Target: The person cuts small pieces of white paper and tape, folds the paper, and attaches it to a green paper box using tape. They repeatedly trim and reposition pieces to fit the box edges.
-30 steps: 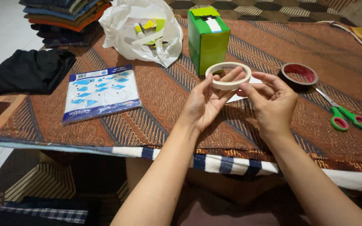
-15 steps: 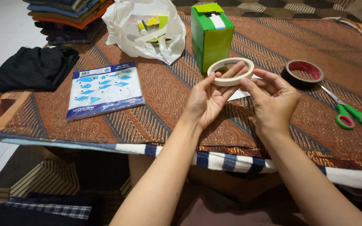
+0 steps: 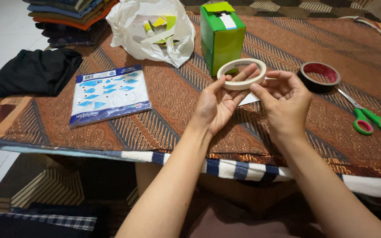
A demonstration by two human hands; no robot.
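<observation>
A cream roll of masking tape (image 3: pixel 241 73) is held up above a brown patterned cloth (image 3: pixel 173 105). My left hand (image 3: pixel 219 103) grips the roll from below and behind, fingers along its rim. My right hand (image 3: pixel 284 100) pinches the roll's right edge with thumb and fingertips. A small white piece of paper (image 3: pixel 248 99) lies on the cloth under the hands, mostly hidden by them.
A green box (image 3: pixel 222 36) stands just behind the roll. A black tape roll with a red core (image 3: pixel 319 76) and green-handled scissors (image 3: pixel 367 117) lie to the right. A white plastic bag (image 3: pixel 151 31), a blue-and-white packet (image 3: pixel 110 94), black cloth (image 3: pixel 38 71) and stacked folded fabrics (image 3: pixel 69 15) sit left.
Both hands have kept hold of the tape roll and turned it slightly; the view has shifted a little, with the hands staying over the same spot.
</observation>
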